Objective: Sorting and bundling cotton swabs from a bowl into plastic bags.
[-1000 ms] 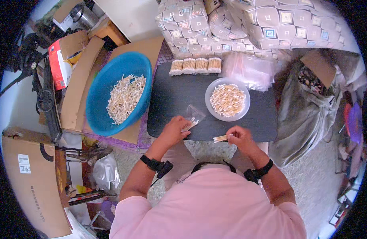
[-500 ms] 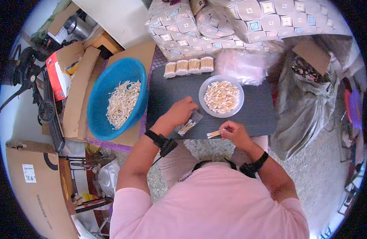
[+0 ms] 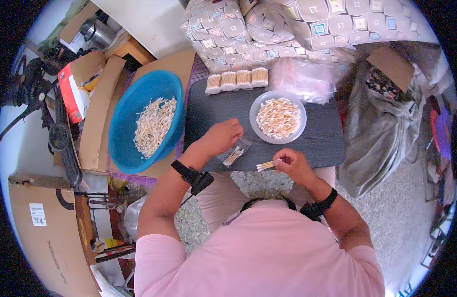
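My left hand (image 3: 222,138) holds a small clear plastic bag (image 3: 237,152) with a few cotton swabs inside, over the dark tabletop (image 3: 317,146). My right hand (image 3: 290,162) pinches a small bunch of cotton swabs (image 3: 265,166), their tips pointing left toward the bag. A clear round bowl (image 3: 278,118) of loose swabs sits just beyond both hands. Several filled swab packs (image 3: 237,79) stand in a row at the table's far edge. Both wrists wear black bands.
A large blue basin (image 3: 146,121) full of swabs rests on cardboard to the left. Clear plastic bags (image 3: 305,76) lie behind the bowl. A patterned cushion (image 3: 288,29) is at the back, a grey bag (image 3: 382,123) to the right, cardboard boxes (image 3: 37,232) on the left.
My left hand has kept the small bag open while my right hand brought its bunch of swabs a little closer to it. The view shifted slightly.
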Motion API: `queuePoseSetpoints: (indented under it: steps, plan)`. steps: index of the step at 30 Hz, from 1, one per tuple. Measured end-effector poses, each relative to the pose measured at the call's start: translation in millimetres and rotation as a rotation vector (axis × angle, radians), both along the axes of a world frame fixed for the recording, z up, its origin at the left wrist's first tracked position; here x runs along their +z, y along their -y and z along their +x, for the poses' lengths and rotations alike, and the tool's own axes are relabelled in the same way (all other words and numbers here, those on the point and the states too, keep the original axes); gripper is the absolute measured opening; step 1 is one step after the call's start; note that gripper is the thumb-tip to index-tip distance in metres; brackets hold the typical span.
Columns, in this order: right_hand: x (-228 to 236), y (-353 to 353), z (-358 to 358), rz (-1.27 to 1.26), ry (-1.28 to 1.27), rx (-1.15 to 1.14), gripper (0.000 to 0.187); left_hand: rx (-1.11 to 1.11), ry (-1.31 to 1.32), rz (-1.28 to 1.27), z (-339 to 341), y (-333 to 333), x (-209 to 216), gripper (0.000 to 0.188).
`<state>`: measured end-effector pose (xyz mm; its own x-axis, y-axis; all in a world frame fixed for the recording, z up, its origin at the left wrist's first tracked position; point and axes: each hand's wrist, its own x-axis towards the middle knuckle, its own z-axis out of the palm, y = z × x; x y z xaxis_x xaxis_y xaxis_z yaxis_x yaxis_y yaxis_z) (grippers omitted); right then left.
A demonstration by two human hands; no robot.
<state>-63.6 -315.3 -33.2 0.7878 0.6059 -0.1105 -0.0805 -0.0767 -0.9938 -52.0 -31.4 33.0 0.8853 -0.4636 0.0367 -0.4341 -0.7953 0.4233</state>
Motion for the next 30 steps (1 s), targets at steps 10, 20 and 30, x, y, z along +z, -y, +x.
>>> queuePoseSetpoints:
  steps: [10,20,30]
  plan:
    - [65.5,-36.0,32.3,0.008,0.350,-0.088,0.010,-0.058,0.024,-0.077,-19.9,-3.3,18.1,0.006]
    - [75.6,-57.2,48.9,-0.077,0.787,0.053,0.008,-0.070,-0.046,-0.029,-31.3,-1.2,31.7,0.008]
    - [80.8,-63.4,39.6,-0.104,0.737,0.164,0.008,-0.043,0.017,-0.096,-34.1,8.6,34.4,0.010]
